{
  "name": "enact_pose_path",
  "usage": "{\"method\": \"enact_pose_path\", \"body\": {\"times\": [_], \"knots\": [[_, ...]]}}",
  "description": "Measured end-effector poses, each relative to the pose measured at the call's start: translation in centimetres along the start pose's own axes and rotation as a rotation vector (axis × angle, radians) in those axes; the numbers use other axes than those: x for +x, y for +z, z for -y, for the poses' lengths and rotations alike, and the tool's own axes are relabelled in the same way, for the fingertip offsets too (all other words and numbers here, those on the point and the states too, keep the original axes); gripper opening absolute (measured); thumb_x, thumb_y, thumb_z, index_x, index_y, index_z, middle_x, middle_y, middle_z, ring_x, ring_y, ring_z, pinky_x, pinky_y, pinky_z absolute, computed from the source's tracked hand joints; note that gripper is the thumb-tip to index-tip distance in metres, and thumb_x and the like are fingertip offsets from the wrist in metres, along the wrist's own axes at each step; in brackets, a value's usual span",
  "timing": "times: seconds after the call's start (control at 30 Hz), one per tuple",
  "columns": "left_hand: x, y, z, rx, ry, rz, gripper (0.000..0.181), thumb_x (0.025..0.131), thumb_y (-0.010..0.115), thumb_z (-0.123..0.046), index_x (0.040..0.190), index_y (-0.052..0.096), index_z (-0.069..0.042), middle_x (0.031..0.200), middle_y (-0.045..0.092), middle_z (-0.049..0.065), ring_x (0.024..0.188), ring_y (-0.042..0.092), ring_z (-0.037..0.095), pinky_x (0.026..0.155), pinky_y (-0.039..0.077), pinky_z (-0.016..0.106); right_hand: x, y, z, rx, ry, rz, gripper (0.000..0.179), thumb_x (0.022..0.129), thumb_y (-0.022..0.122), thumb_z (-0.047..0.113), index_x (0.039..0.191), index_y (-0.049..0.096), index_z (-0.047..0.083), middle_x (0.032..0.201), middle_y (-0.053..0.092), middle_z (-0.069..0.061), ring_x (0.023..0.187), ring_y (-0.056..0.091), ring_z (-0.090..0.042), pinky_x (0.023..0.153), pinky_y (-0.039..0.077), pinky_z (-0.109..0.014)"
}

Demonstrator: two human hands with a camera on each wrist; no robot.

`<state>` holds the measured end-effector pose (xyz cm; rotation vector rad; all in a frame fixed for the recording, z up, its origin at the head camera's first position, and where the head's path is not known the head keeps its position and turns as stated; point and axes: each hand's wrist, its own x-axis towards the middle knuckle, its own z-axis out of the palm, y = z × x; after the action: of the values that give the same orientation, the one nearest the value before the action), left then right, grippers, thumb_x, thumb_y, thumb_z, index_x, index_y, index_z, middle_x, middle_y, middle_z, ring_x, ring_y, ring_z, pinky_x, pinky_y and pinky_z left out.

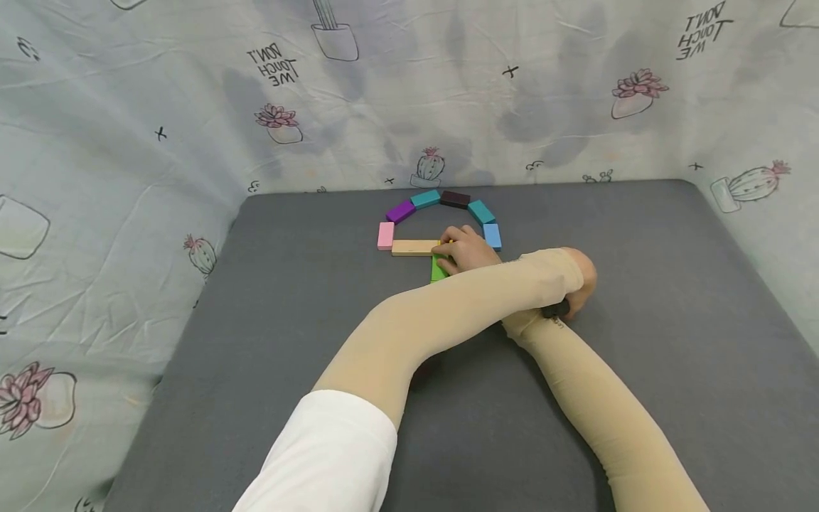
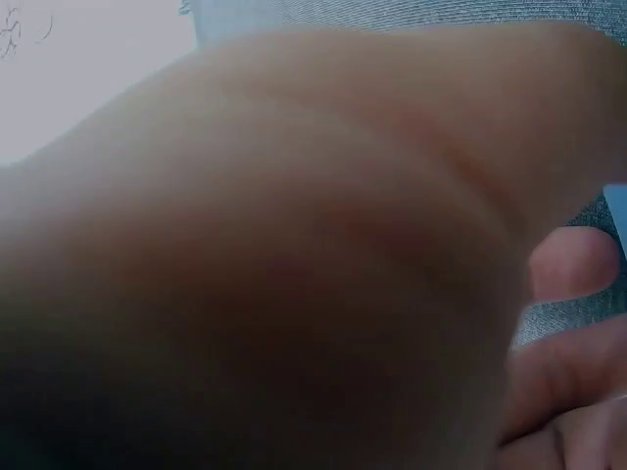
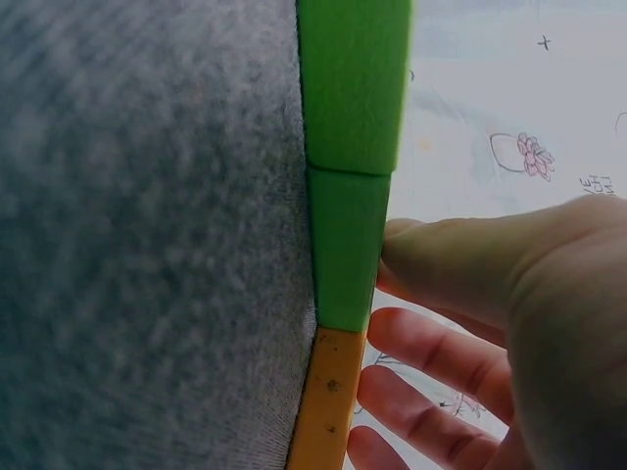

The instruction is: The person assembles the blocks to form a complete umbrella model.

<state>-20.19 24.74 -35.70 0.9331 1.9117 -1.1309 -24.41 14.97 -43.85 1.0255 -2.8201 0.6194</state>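
My right hand (image 1: 470,250) lies over a row of blocks at the far middle of the table. Its fingertips touch a yellow block (image 3: 328,392) and a green block (image 3: 348,245), which abut, with another green block (image 3: 355,88) end to end. In the head view a tan block (image 1: 412,248) and part of a green block (image 1: 438,270) show beside the fingers. My left hand (image 1: 579,281) bends down beside a black device (image 1: 555,308) at the right wrist; its fingers are hidden there. The left wrist view is mostly blurred skin.
Around the right hand, an arch of blocks stands: pink (image 1: 386,236), purple (image 1: 401,212), teal (image 1: 425,199), dark (image 1: 455,199), another teal (image 1: 481,212) and blue (image 1: 492,237). A patterned cloth (image 1: 384,92) hangs behind the grey table (image 1: 288,320). The left forearm crosses over the right arm.
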Motion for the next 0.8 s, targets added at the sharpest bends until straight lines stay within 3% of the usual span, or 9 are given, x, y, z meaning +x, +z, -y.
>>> {"method": "enact_pose_path", "body": {"times": [0.1,0.17,0.23,0.33,0.43,0.6,0.7,0.8], "knots": [[0.1,0.4,0.3,-0.092,-0.033,-0.040,0.022,0.098,0.054,-0.057,0.112,0.062,-0.041,0.123,0.046,-0.023,0.102,0.043,0.001,0.084,0.045,0.018,0.1,0.0,0.1,0.001,0.005,0.014,0.029,0.103,0.065,0.017,0.127,0.075,0.005,0.115,0.065,-0.014,0.094,0.054,-0.032,0.083,0.048,-0.042],[0.0,0.9,0.7,-0.128,-0.016,-0.102,0.025,0.099,0.055,-0.054,0.119,0.063,-0.042,0.129,0.048,-0.024,0.103,0.043,0.002,0.086,0.042,0.019,0.2,0.0,0.1,0.007,0.006,0.018,0.028,0.102,0.066,0.016,0.126,0.076,0.004,0.115,0.065,-0.014,0.095,0.055,-0.032,0.084,0.048,-0.043],[0.0,1.2,1.1,-0.176,0.010,-0.192,0.030,0.100,0.059,-0.049,0.128,0.063,-0.039,0.132,0.051,-0.023,0.101,0.045,0.001,0.080,0.041,0.019,0.2,0.0,0.2,0.010,0.007,0.020,0.028,0.102,0.066,0.015,0.126,0.076,0.004,0.114,0.065,-0.015,0.095,0.055,-0.032,0.084,0.048,-0.044],[0.1,1.5,1.6,-0.238,0.048,-0.276,0.024,0.101,0.060,-0.041,0.123,0.064,-0.034,0.126,0.056,-0.020,0.093,0.046,0.003,0.068,0.037,0.022,0.3,-0.1,0.4,0.011,0.003,0.018,0.028,0.101,0.067,0.015,0.125,0.076,0.003,0.113,0.064,-0.015,0.096,0.055,-0.033,0.086,0.048,-0.044],[0.3,1.5,1.8,-0.222,0.059,-0.273,0.023,0.102,0.057,-0.039,0.123,0.061,-0.032,0.131,0.053,-0.019,0.093,0.044,0.003,0.066,0.035,0.022,0.3,-0.2,0.6,0.011,0.000,0.021,0.029,0.102,0.066,0.015,0.126,0.075,0.002,0.114,0.064,-0.016,0.096,0.054,-0.033,0.086,0.048,-0.045],[1.1,1.6,2.0,-0.124,0.095,-0.246,0.037,0.105,0.045,-0.030,0.141,0.053,-0.031,0.145,0.042,-0.013,0.096,0.037,0.005,0.069,0.031,0.024,0.4,-0.2,0.7,0.009,0.002,0.017,0.029,0.102,0.067,0.015,0.126,0.075,0.002,0.114,0.064,-0.015,0.096,0.054,-0.033,0.086,0.048,-0.044],[1.2,2.0,2.5,-0.177,0.111,-0.283,0.049,0.105,0.049,-0.029,0.154,0.047,-0.033,0.153,0.044,-0.016,0.102,0.039,0.004,0.073,0.031,0.024,0.5,-0.1,0.8,0.013,-0.003,0.011,0.029,0.101,0.067,0.015,0.125,0.075,0.002,0.114,0.064,-0.016,0.095,0.054,-0.033,0.085,0.048,-0.044],[1.3,2.5,3.0,-0.241,0.131,-0.325,0.046,0.105,0.051,-0.027,0.151,0.051,-0.032,0.137,0.055,-0.016,0.100,0.040,0.004,0.075,0.031,0.025,0.6,0.0,0.7,0.018,-0.012,0.011,0.029,0.101,0.068,0.015,0.125,0.075,0.002,0.115,0.064,-0.016,0.095,0.053,-0.033,0.084,0.047,-0.044]]}}
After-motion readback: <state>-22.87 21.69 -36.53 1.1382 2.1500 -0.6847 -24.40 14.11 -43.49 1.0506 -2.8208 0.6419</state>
